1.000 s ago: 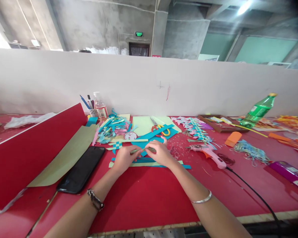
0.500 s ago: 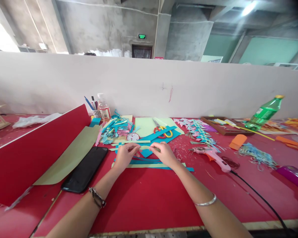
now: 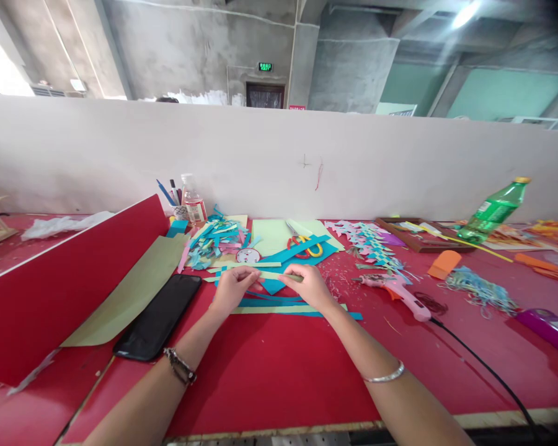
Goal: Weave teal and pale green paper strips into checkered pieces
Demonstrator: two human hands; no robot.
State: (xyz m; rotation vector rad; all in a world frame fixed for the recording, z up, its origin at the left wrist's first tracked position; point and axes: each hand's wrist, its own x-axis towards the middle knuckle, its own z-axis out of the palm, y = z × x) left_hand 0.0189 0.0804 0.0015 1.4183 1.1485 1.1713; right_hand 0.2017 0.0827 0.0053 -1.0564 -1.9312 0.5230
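Between both hands stretches a pale green paper strip [image 3: 273,275]. My left hand [image 3: 235,288] is closed in a pinch on its left part, where blue and green strips are woven into a small check [image 3: 220,272]. On the right end of the strip my right hand [image 3: 308,285] pinches with thumb and fingers. Under and in front of the hands lie several loose blue and green paper strips [image 3: 288,308]. Just behind them, scissors [image 3: 307,244] with red and yellow handles rest on blue paper [image 3: 325,253] and a light green sheet [image 3: 268,234].
A pile of paper scraps [image 3: 221,241] and a black phone [image 3: 158,319] are at the left, beside a red upright board [image 3: 74,279]. To the right lie woven paper pieces [image 3: 372,244], a pink glue gun [image 3: 397,291] with its cord, and a tilted green bottle [image 3: 495,210].
The paper strip between my hands now looks straighter and shows more of its length. My right hand has shifted slightly along it; my left hand stays nearly in place.
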